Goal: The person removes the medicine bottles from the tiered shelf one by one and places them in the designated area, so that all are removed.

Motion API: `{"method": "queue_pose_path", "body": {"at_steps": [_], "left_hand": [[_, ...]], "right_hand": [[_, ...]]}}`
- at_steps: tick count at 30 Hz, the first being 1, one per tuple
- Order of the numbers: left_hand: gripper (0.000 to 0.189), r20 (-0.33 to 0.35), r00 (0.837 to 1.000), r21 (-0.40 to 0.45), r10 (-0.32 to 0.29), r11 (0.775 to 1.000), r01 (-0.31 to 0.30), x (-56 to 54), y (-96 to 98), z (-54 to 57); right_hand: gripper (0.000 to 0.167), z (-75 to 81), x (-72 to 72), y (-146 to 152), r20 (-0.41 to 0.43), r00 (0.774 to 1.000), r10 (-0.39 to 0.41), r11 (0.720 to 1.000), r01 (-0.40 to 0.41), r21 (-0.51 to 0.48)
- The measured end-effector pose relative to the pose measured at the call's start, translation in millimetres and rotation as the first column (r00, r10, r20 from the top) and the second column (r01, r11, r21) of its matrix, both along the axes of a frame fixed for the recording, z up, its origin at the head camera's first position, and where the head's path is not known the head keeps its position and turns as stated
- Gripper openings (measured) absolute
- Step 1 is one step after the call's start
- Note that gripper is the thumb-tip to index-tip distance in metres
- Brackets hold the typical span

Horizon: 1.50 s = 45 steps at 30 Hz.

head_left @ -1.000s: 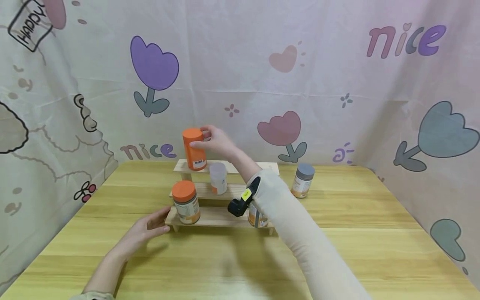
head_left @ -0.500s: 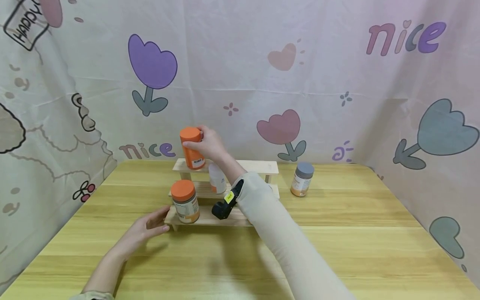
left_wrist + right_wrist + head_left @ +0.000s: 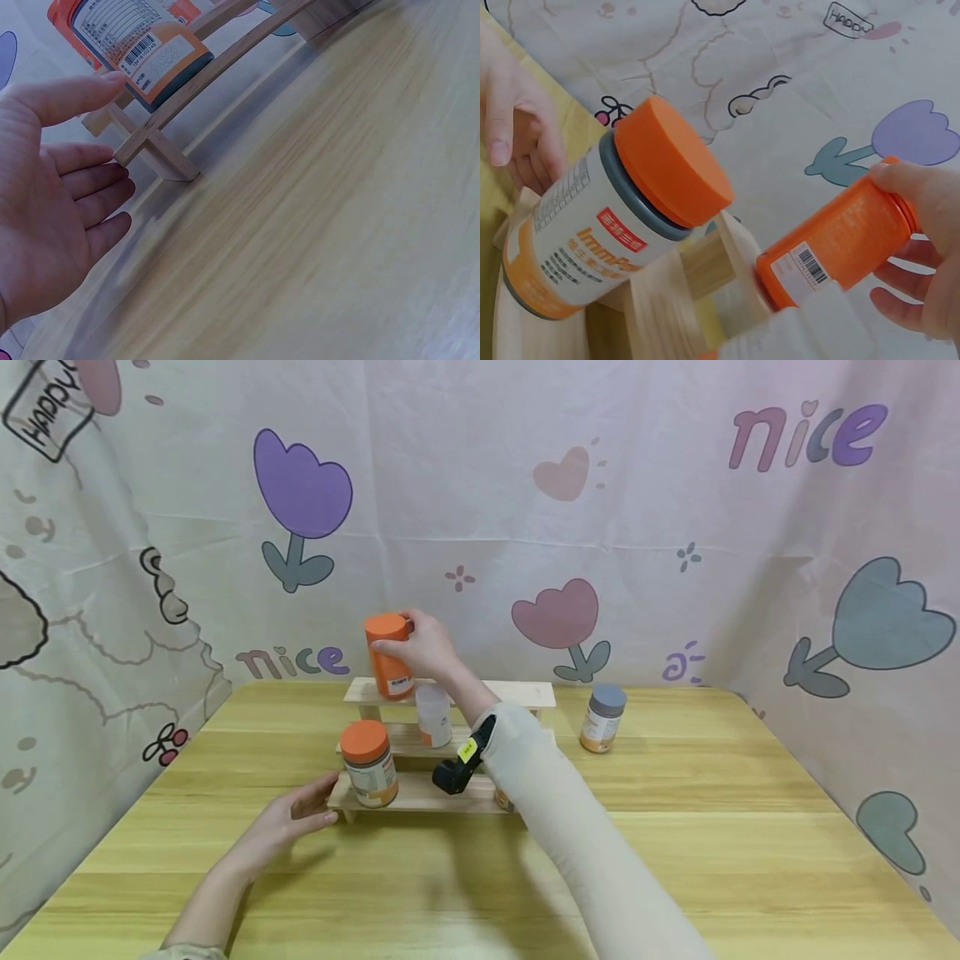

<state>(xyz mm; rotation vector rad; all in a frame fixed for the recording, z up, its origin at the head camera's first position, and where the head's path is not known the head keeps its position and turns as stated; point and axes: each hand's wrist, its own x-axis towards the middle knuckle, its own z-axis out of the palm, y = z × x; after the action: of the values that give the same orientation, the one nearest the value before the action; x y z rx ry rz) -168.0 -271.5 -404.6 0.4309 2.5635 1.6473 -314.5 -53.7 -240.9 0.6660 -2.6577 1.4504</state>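
My right hand (image 3: 431, 650) grips an orange bottle (image 3: 392, 664) near its top, thumb across the front. The bottle stands at the left end of the top step of a three-step wooden rack (image 3: 442, 795). My left hand (image 3: 292, 814) is at the rack's lower left end, its fingertips touching the lowest step's end in the left wrist view. Just right of it, a jar with an orange lid (image 3: 369, 768) stands on that step. A small white translucent bottle (image 3: 433, 718) stands on the middle step. My right sleeve mostly hides another jar (image 3: 504, 800) on the lowest step.
A jar with a grey lid (image 3: 603, 720) stands on the wooden table (image 3: 712, 827), right of the rack. Close behind the rack hangs a printed cloth (image 3: 450, 468). A black wrist camera (image 3: 457, 768) on my right arm hangs in front of the steps.
My right hand has closed further round the orange bottle, which shifted slightly left and then back right. The right forearm has swung left, covering more of the lowest-step jar. My left hand stays put.
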Motion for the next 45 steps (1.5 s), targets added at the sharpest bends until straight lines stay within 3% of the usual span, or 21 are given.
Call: {"method": "queue_pose_path", "body": {"at_steps": [16, 25, 33, 40, 45], "left_hand": [[0.063, 0.009, 1.0, -0.017, 0.011, 1.0, -0.011, 1.1, -0.9, 2.6], [0.062, 0.013, 1.0, -0.007, 0.01, 1.0, -0.01, 2.4, -0.7, 2.4], [0.062, 0.014, 1.0, -0.01, 0.01, 1.0, -0.01, 2.9, -0.7, 2.5], [0.062, 0.016, 1.0, 0.002, 0.008, 1.0, -0.008, 1.5, 0.0, 0.3], [0.062, 0.019, 1.0, -0.024, 0.025, 0.999, -0.024, 0.2, -0.3, 2.2]], "right_hand": [[0.052, 19.8, -12.7, 54.1, 0.021, 0.999, 0.028, 0.994, -0.025, -0.104], [0.052, 24.0, -17.9, 97.5, -0.005, 1.0, 0.001, 0.997, -0.001, -0.08], [0.054, 19.4, -17.2, 136.2, 0.009, 0.999, -0.047, 0.994, 0.048, -0.102], [0.055, 14.3, -15.9, 170.2, 0.055, 0.997, -0.048, 0.976, 0.059, -0.211], [0.053, 12.2, -14.9, 196.6, 0.036, 0.994, -0.1, 0.976, 0.105, -0.191]]}}
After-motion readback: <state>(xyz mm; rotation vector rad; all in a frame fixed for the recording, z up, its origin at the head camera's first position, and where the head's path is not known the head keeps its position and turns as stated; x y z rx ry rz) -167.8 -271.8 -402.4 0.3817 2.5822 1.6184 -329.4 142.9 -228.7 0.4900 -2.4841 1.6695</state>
